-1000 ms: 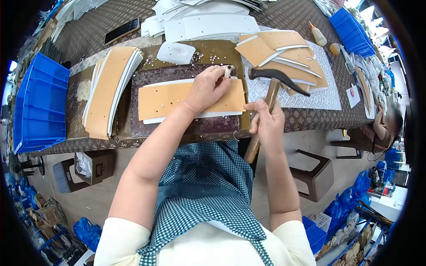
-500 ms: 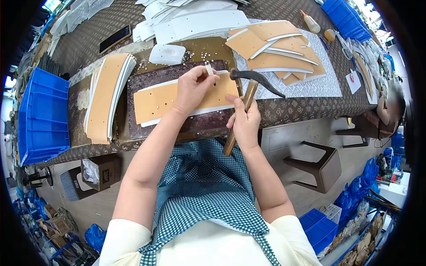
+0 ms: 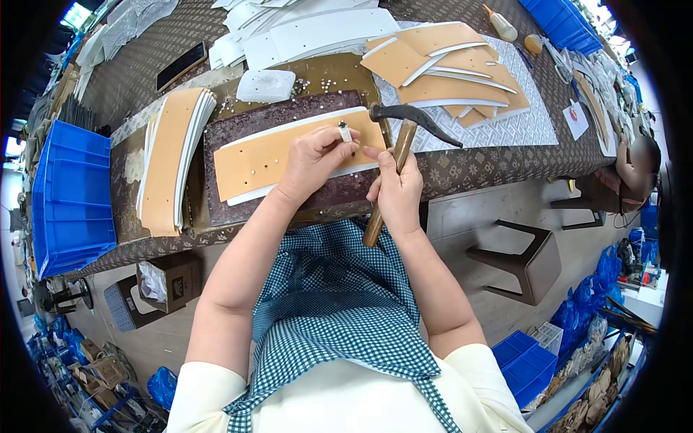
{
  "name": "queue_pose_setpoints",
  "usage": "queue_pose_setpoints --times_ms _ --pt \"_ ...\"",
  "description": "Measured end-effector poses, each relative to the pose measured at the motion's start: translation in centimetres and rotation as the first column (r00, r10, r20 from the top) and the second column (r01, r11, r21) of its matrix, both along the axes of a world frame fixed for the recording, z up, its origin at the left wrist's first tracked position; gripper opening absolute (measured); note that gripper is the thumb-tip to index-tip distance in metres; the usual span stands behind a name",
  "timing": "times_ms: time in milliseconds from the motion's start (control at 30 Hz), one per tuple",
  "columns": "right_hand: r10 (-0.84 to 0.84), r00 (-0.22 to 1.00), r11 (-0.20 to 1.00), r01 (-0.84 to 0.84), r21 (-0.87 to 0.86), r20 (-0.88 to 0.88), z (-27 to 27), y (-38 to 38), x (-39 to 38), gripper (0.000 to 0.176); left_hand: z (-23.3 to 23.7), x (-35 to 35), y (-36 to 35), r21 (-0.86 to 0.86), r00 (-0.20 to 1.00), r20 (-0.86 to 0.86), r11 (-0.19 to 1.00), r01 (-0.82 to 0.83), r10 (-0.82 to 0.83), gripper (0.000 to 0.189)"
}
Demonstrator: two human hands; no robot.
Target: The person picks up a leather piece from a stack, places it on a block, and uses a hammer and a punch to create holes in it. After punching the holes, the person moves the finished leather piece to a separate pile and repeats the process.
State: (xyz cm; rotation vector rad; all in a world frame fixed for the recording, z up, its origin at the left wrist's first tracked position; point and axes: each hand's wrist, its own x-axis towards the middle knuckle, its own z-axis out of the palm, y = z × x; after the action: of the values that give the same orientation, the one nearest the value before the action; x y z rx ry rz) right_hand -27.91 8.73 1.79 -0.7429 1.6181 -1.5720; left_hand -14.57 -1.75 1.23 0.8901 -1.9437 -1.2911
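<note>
My left hand (image 3: 317,155) pinches a small white-wrapped punch (image 3: 345,132) over the right part of a tan panel with white edging (image 3: 249,159). The panel lies on a dark slab (image 3: 224,119) and has small holes in it. My right hand (image 3: 399,187) is closed round the wooden handle of a hammer (image 3: 404,144). Its dark curved head lies above the panel's right end, and a fingertip of this hand is close to the punch. Small white bits (image 3: 328,85) are scattered behind the slab, beside a translucent white block (image 3: 266,86).
Tan panels are stacked at the left (image 3: 173,159) and piled at the right (image 3: 455,72). White sheets (image 3: 325,32), a phone (image 3: 181,66), a glue bottle (image 3: 501,24) and a blue crate (image 3: 72,195) are around. Another person (image 3: 635,173) sits at far right.
My left hand has moved slightly down and right with the punch, which now leans differently. The hammer has shifted slightly in view, still in my right hand.
</note>
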Motion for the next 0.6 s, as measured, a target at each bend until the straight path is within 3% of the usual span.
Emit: queue_pose_setpoints --times_ms 100,300,367,400,467,500,533,567,600 --pt "0.003 1.000 1.000 -0.003 0.009 -0.002 0.2 0.0 0.0 0.021 -0.3 0.0 0.0 0.002 1.000 -0.017 1.000 -0.004 0.004 0.019" --pt "0.065 0.994 0.995 -0.058 0.081 -0.089 0.5 0.2 -0.4 0.022 -0.6 -0.8 -0.2 -0.332 0.998 -0.044 0.943 0.027 -0.044 0.014" --pt "0.223 0.926 0.969 -0.176 0.173 -0.306 2.8 -0.1 -2.1 0.023 -0.9 -1.0 -0.4 -0.416 0.999 -0.021 0.909 0.024 -0.036 0.013" --pt "0.240 0.892 0.971 -0.221 0.094 -0.384 4.6 -0.5 -2.8 0.020 -1.1 -1.0 -0.4 -0.453 1.000 -0.006 0.891 0.024 -0.030 0.013" --pt "0.258 0.907 0.961 -0.276 -0.008 -0.334 12.1 -0.4 -3.3 0.015 -1.0 -0.9 -0.4 -0.426 0.999 -0.007 0.904 0.026 -0.033 0.010" --pt "0.234 0.916 0.937 -0.302 -0.174 -0.326 14.6 -0.3 -3.8 0.015 -0.9 -0.9 -0.3 -0.413 0.999 -0.010 0.910 0.028 -0.035 0.008" --pt "0.160 0.889 0.876 -0.329 -0.354 -0.430 16.7 -0.5 -4.2 0.019 -1.0 -0.9 -0.2 -0.411 1.000 -0.011 0.911 0.022 -0.029 0.008" --pt "0.025 0.916 0.859 -0.224 -0.459 -0.400 18.7 -0.2 -3.8 0.020 -1.1 -0.9 -0.2 -0.411 1.000 -0.014 0.912 0.013 -0.020 0.009" --pt "0.042 0.913 0.815 -0.266 -0.515 -0.405 19.5 -0.1 -4.1 0.021 -1.1 -0.9 -0.2 -0.411 1.000 -0.018 0.912 0.002 -0.011 0.009"
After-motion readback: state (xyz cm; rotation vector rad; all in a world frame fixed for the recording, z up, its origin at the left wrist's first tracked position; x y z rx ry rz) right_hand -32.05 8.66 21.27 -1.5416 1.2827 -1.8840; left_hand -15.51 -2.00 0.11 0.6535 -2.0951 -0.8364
